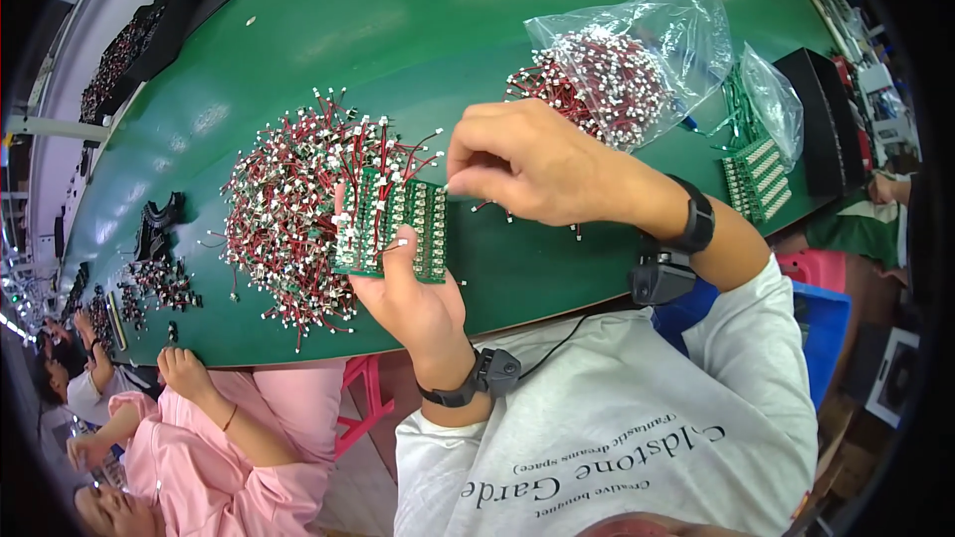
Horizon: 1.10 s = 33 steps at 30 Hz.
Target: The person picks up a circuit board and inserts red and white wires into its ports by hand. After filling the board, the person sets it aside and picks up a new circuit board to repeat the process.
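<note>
My left hand (pixel 423 313) grips a green circuit board panel (pixel 428 239) from below, its thumb lying over the front face. Rows of small white and metallic parts cover the panel, and several red and black wires with white connectors stick up from its upper left part. Close to the panel's upper right edge, my right hand (pixel 542 164) is closed in a pinch. What its fingertips hold, if anything, is too small to make out. Behind and left of the panel spreads a large pile of red and black wires with white connectors (pixel 284 209).
A second wire pile (pixel 612 85) lies partly under a clear plastic bag (pixel 686 20). Farther right are another green board panel (pixel 756 179) and a black box (pixel 821 119). Small black parts (pixel 159 283) lie at left, where a co-worker in pink (pixel 239 438) sits.
</note>
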Each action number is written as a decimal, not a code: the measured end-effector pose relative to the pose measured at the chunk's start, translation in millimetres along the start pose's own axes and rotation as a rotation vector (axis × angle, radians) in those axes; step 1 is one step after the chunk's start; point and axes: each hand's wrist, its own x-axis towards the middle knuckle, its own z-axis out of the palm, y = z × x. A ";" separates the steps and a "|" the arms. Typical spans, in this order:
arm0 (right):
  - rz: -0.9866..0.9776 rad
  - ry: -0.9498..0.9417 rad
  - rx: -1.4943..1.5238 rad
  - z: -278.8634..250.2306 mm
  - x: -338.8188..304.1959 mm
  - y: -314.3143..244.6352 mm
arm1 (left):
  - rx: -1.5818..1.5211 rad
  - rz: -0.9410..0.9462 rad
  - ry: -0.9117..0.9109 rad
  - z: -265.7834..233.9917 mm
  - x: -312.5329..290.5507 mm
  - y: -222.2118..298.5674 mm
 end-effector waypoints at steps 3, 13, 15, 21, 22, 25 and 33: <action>0.069 -0.028 0.011 6.4 -2.0 -1.7 | 0.018 0.023 -0.006 1.6 -3.9 -0.9; 0.052 0.056 -0.065 14.9 -7.2 5.2 | 0.060 0.059 -0.073 9.6 -15.0 -5.2; 0.046 0.071 -0.078 17.2 -9.3 7.8 | 0.075 0.058 -0.081 8.9 -15.2 -6.6; 0.116 0.084 -0.112 20.7 -13.0 0.2 | 0.201 0.124 -0.111 10.1 -16.2 -11.9; 0.118 0.083 -0.112 21.9 -13.4 -0.3 | 0.200 0.122 -0.111 10.3 -16.4 -12.3; 0.090 0.075 -0.121 24.9 -13.2 1.4 | 0.211 0.124 -0.154 5.2 -13.3 -12.3; -0.022 0.094 -0.174 21.9 -10.5 1.5 | 0.231 0.159 -0.171 1.8 -10.8 -4.9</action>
